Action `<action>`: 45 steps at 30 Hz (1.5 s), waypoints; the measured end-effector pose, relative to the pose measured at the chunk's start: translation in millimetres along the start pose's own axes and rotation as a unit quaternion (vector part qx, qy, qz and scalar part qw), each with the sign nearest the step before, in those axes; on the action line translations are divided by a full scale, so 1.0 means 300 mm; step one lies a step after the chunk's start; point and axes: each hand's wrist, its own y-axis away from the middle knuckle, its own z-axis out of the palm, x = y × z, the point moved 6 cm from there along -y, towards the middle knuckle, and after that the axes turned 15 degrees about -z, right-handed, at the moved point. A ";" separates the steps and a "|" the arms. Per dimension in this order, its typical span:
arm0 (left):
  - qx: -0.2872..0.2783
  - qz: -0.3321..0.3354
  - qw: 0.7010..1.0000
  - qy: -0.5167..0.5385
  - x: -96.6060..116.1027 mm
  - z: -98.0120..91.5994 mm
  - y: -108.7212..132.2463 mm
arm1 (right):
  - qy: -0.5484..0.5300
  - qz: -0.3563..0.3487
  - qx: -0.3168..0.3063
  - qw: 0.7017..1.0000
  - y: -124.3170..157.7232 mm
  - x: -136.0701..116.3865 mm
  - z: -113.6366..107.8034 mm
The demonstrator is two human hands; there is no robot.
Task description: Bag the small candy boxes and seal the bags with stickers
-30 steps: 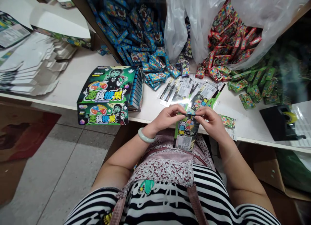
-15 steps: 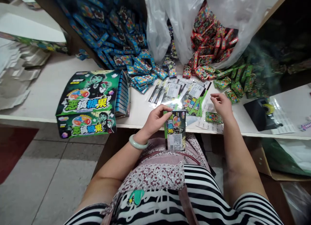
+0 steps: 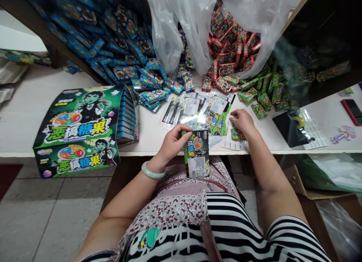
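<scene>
My left hand (image 3: 175,141), with a pale green bangle at the wrist, is closed on the top edge of a printed bag (image 3: 197,154). This black and green bag hangs upright over my lap, a white label on its lower half. My right hand (image 3: 243,121) is bent above a white sticker sheet (image 3: 227,143), fingers drawn together; what they pinch, if anything, I cannot make out. Partly under that hand lies a small green candy box (image 3: 237,134) on the sheet. More printed bags (image 3: 216,113) are fanned out on the table just beyond both hands.
Small blue boxes (image 3: 152,96) are heaped at back left, red boxes (image 3: 226,47) in a plastic bag, green boxes (image 3: 264,100) at right. A large display box (image 3: 76,130) overhangs the table's front edge at left. A black tape holder (image 3: 288,128) and red phone (image 3: 352,111) lie right.
The view has shifted, so the table's things sit further left. My right hand has come down nearer the sticker sheet and green box, its fingers more curled. My left hand keeps the bag.
</scene>
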 end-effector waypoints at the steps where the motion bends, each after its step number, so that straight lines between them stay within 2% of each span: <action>1: 0.000 0.001 1.000 0.001 0.000 0.000 0.000 | -0.006 -0.002 0.003 1.000 -0.002 0.000 0.002; 9: 0.002 -0.014 1.000 0.014 -0.009 -0.010 0.007 | -0.113 0.021 0.077 0.990 0.026 0.022 0.007; 11: 0.002 -0.014 1.000 0.015 -0.008 -0.010 0.007 | -0.202 0.053 0.090 0.974 0.030 0.046 0.008; 15: -0.004 -0.001 1.000 0.014 -0.003 -0.001 0.007 | -0.383 0.103 0.105 0.912 0.044 0.047 -0.018; 18: -0.014 0.006 1.000 0.012 -0.002 0.011 0.007 | -0.432 0.060 0.080 0.896 0.081 -0.061 -0.065; 22: -0.011 0.027 1.000 0.001 0.019 0.024 0.009 | -0.464 -0.092 -0.021 0.881 0.153 -0.334 -0.101; 25: -0.021 0.041 0.999 -0.014 0.045 0.038 0.014 | -0.478 -0.153 -0.075 0.862 0.176 -0.492 -0.090; 28: -0.032 0.045 0.998 -0.027 0.059 0.047 0.018 | -0.454 -0.173 -0.073 0.871 0.153 -0.552 -0.066; 33: -0.031 0.061 0.997 -0.032 0.059 0.047 0.017 | -0.424 -0.166 -0.123 0.882 0.124 -0.566 -0.020; 45: -0.044 0.054 0.997 -0.019 0.062 0.057 0.007 | -0.315 -0.167 -0.178 0.917 0.087 -0.589 -0.039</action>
